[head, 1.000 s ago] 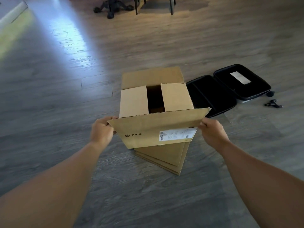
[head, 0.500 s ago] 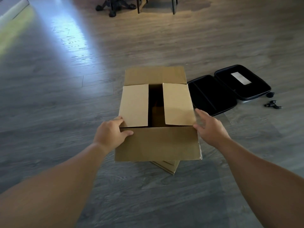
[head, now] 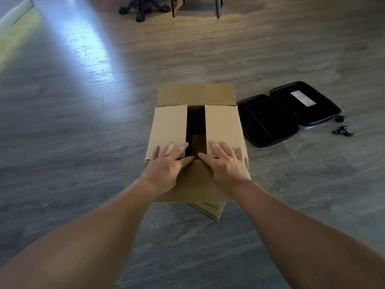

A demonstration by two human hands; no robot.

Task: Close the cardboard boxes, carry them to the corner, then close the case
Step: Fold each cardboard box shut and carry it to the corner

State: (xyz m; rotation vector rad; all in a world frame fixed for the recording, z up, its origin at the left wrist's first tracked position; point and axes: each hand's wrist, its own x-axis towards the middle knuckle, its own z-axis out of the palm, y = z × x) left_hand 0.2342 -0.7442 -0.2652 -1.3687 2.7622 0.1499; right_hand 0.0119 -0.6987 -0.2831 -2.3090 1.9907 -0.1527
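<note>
A brown cardboard box (head: 220, 124) stands on the wooden floor in front of me, on top of a second, flatter cardboard box (head: 210, 209) whose corner sticks out below. Its two side flaps lie folded in with a dark gap between them; the far flap stands up and the near flap hangs down toward me. My left hand (head: 166, 163) lies flat with spread fingers on the left flap. My right hand (head: 226, 161) lies flat on the right flap. An open black case (head: 289, 113) lies on the floor right of the box.
Two small black parts (head: 343, 131) lie on the floor just right of the case. A chair's wheeled base (head: 143, 8) and dark furniture legs (head: 216, 7) stand far ahead. A pale ledge (head: 14, 13) runs along the far left. Bright light falls on the floor at left.
Both hands let go of the near flap, which dropped down toward me. They then moved inward onto the two side flaps and now press them flat.
</note>
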